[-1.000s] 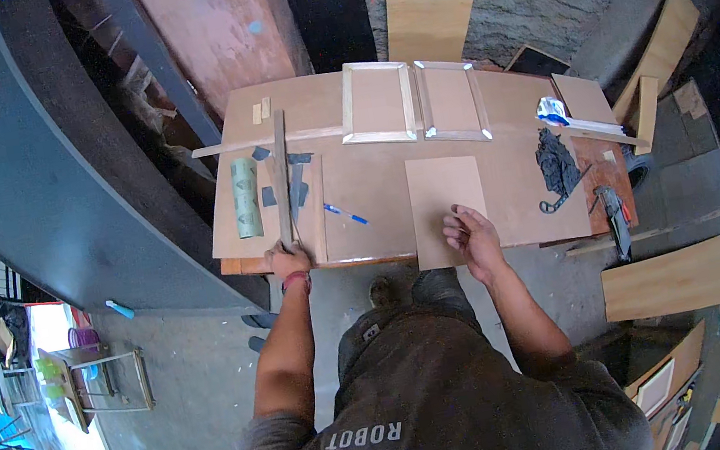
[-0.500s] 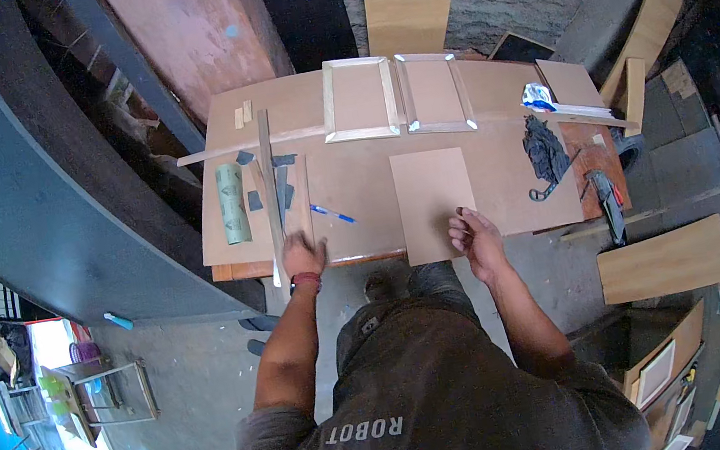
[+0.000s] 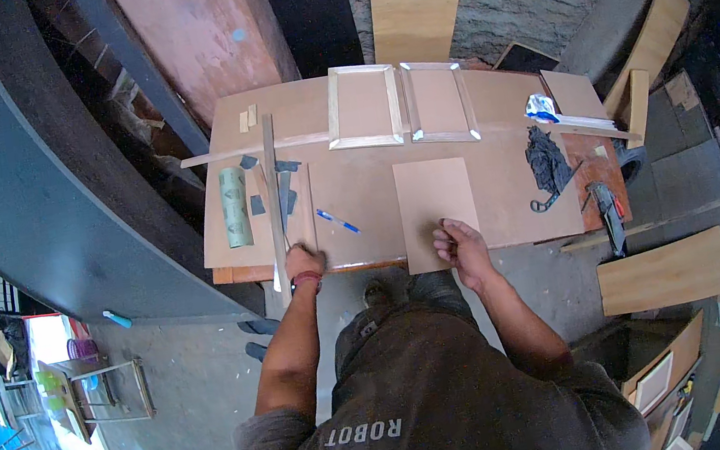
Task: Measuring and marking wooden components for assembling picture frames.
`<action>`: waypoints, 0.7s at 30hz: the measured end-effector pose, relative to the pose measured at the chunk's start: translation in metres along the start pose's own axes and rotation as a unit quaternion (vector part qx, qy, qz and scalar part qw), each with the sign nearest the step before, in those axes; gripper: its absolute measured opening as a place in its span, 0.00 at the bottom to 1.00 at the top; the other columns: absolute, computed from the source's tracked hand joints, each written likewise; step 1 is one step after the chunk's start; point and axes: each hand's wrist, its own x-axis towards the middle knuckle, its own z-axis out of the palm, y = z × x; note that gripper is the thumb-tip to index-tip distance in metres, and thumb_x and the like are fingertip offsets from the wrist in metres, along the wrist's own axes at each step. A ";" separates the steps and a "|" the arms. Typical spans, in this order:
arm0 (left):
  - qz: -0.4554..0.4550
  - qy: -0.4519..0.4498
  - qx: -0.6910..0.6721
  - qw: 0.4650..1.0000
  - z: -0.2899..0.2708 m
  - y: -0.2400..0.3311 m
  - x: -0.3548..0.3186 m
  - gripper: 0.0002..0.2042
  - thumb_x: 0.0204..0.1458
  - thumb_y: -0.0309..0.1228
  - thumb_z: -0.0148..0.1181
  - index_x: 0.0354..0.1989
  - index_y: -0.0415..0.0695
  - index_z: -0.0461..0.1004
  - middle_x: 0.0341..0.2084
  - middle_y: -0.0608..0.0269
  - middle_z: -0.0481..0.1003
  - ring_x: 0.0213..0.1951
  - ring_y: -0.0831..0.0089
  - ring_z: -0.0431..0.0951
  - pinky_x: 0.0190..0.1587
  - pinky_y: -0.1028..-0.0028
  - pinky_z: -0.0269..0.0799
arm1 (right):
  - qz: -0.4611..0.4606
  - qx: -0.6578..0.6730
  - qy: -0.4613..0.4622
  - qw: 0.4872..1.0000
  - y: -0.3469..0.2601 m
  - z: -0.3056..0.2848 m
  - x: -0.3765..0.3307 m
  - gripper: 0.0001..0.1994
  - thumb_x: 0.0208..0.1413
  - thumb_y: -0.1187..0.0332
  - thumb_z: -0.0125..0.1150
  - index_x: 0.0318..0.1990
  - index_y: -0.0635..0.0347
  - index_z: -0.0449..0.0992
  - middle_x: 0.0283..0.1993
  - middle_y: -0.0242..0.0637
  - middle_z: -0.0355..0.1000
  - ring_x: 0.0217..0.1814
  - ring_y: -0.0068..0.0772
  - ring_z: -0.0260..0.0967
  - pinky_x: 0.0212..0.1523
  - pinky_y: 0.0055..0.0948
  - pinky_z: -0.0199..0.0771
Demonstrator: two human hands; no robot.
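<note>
I stand at a brown board worktable (image 3: 355,188). My left hand (image 3: 303,261) rests at the table's near edge, fingers curled on the near end of a long thin wooden strip (image 3: 273,191) that runs away from me. My right hand (image 3: 460,242) grips the near right edge of a flat rectangular brown panel (image 3: 434,204) lying in front of me, slightly overhanging the table edge. A blue pen (image 3: 338,221) lies between the two hands.
Two pale wooden frames (image 3: 361,108) (image 3: 438,103) lie at the table's far side. A green roll (image 3: 234,206) sits left, a black clamp-like tool (image 3: 546,164) and a power tool (image 3: 607,207) right. Boards lean against the far wall; a loose plank (image 3: 660,271) lies on the right.
My left hand lifted off the strip briefly and has come back down onto its near end. The right hand stays on the panel's near edge. The view shifted slightly.
</note>
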 end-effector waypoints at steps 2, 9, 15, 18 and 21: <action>-0.019 -0.033 -0.113 0.993 0.003 -0.005 0.000 0.17 0.41 0.36 0.64 0.39 0.40 0.76 0.32 0.48 0.78 0.37 0.56 0.79 0.42 0.63 0.75 | -0.014 -0.017 -0.018 1.000 0.005 0.006 0.002 0.11 0.61 0.63 0.53 0.48 0.56 0.71 0.35 0.30 0.72 0.34 0.21 0.69 0.32 0.20 0.70; 0.038 -0.301 -0.698 0.649 -0.016 0.028 -0.076 0.14 0.54 0.26 0.56 0.49 0.37 0.71 0.41 0.60 0.77 0.39 0.69 0.78 0.40 0.68 0.76 | -0.078 -0.137 -0.144 0.977 0.023 0.036 -0.007 0.13 0.62 0.64 0.54 0.49 0.59 0.71 0.37 0.29 0.71 0.33 0.17 0.65 0.32 0.18 0.67; 0.086 -0.401 -0.761 0.504 -0.074 0.070 -0.133 0.19 0.55 0.24 0.52 0.56 0.35 0.65 0.45 0.60 0.74 0.43 0.71 0.77 0.47 0.71 0.74 | -0.153 -0.135 -0.237 0.950 -0.001 0.080 -0.016 0.15 0.59 0.74 0.55 0.54 0.65 0.68 0.45 0.35 0.72 0.49 0.26 0.69 0.51 0.27 0.72; 0.083 -0.437 -0.770 0.458 -0.088 0.067 -0.135 0.20 0.56 0.24 0.50 0.58 0.34 0.63 0.48 0.57 0.73 0.48 0.70 0.75 0.51 0.70 0.72 | -0.132 -0.142 -0.250 0.948 -0.021 0.097 -0.029 0.19 0.56 0.77 0.58 0.55 0.66 0.67 0.43 0.37 0.73 0.47 0.25 0.70 0.50 0.27 0.73; 0.085 -0.447 -0.772 0.444 -0.092 0.062 -0.134 0.20 0.57 0.24 0.49 0.59 0.33 0.62 0.48 0.56 0.72 0.49 0.69 0.75 0.51 0.68 0.72 | -0.103 -0.113 -0.262 0.953 -0.021 0.101 -0.027 0.21 0.54 0.79 0.60 0.56 0.65 0.66 0.42 0.37 0.73 0.45 0.25 0.70 0.49 0.26 0.73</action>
